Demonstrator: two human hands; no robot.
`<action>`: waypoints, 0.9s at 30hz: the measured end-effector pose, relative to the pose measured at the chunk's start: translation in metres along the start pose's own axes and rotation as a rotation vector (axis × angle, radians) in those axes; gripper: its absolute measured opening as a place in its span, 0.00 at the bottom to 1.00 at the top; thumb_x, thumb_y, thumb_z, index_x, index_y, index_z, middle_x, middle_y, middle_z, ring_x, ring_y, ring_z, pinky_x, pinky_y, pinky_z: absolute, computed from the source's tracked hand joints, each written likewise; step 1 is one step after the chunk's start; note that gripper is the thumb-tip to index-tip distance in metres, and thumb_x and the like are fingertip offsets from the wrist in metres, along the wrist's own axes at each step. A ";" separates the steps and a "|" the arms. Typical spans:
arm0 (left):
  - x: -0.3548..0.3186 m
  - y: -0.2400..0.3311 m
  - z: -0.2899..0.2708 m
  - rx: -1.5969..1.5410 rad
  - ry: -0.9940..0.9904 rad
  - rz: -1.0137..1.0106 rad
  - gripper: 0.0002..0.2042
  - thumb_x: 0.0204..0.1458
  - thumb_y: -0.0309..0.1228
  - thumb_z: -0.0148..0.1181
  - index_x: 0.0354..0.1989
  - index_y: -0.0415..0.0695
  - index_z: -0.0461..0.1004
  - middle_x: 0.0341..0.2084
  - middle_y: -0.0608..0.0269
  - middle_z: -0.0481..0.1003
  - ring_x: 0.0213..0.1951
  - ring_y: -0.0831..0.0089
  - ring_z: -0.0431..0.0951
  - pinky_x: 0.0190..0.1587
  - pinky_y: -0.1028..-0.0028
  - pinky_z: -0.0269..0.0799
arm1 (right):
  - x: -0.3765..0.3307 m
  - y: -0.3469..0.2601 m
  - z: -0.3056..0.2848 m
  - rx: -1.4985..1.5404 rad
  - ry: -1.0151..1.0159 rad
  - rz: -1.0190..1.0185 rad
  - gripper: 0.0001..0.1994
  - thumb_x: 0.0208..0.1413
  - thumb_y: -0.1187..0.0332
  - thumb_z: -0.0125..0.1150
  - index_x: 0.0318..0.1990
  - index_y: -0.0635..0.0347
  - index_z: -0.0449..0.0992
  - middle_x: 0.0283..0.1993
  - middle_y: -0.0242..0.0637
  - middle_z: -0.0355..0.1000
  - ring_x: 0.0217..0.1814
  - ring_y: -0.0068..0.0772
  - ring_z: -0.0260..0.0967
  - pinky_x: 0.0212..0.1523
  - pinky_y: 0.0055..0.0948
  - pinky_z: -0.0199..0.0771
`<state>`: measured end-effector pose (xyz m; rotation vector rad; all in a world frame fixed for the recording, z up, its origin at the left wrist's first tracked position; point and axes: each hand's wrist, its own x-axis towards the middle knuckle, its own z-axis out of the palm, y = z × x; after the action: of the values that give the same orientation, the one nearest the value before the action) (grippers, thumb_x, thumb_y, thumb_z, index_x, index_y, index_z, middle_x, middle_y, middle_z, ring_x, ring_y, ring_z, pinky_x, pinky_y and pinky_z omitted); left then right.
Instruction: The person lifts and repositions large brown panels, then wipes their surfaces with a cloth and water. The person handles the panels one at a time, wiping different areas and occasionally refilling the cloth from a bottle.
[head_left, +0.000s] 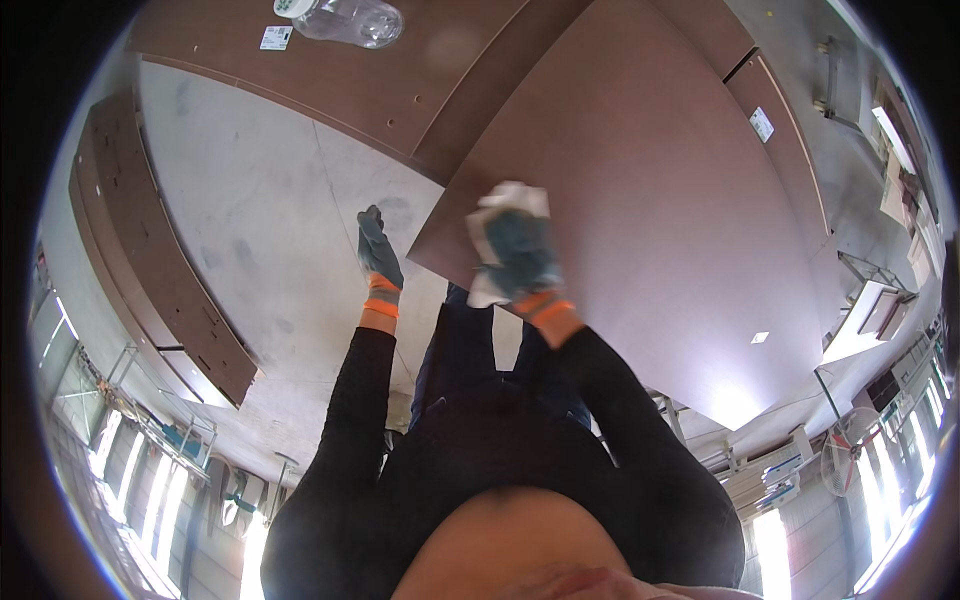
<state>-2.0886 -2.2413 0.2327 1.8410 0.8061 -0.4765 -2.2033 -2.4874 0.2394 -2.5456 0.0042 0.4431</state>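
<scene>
My right hand (521, 258), in a grey work glove with an orange cuff, presses a crumpled white cloth (520, 196) against a large brown panel (660, 200), near its left corner. Motion smears the hand and the cloth, whose edges stick out past the fingers. Off to the left of that corner, my left hand (377, 248) wears a matching glove and hangs over the pale floor. It is seen nearly edge-on, fingers mostly stretched out, with nothing visible in it.
Another brown panel (330, 75) lies beyond, bearing a clear plastic bottle (355, 20) and a small white label (276, 38). Long brown boards (150, 230) stand at the left. A fan (848, 452) stands at the lower right. Pale concrete floor (270, 180) shows between the panels.
</scene>
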 end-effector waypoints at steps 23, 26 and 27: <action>-0.018 0.015 -0.002 0.102 0.014 0.337 0.23 0.68 0.39 0.59 0.63 0.33 0.72 0.53 0.56 0.77 0.54 0.69 0.76 0.58 0.69 0.72 | 0.110 0.022 -0.110 -0.072 0.561 -0.147 0.33 0.50 0.57 0.74 0.65 0.54 0.74 0.61 0.44 0.74 0.67 0.54 0.70 0.71 0.54 0.64; -0.028 0.013 0.010 0.109 0.017 0.332 0.21 0.66 0.38 0.61 0.59 0.33 0.74 0.52 0.56 0.78 0.52 0.67 0.77 0.57 0.68 0.72 | 0.134 0.009 -0.124 -0.241 0.046 -0.055 0.25 0.56 0.60 0.67 0.62 0.49 0.74 0.54 0.37 0.78 0.57 0.48 0.76 0.58 0.48 0.76; -0.033 0.021 0.016 0.032 0.016 0.266 0.21 0.66 0.38 0.61 0.58 0.34 0.74 0.52 0.56 0.78 0.51 0.67 0.77 0.57 0.68 0.72 | 0.136 0.007 -0.127 -0.315 -0.156 0.019 0.23 0.58 0.61 0.65 0.61 0.48 0.75 0.53 0.35 0.79 0.56 0.46 0.77 0.55 0.46 0.77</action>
<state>-2.0962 -2.2711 0.2613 1.9491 0.5550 -0.3061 -2.0359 -2.5473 0.2937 -2.8111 -0.1075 0.6974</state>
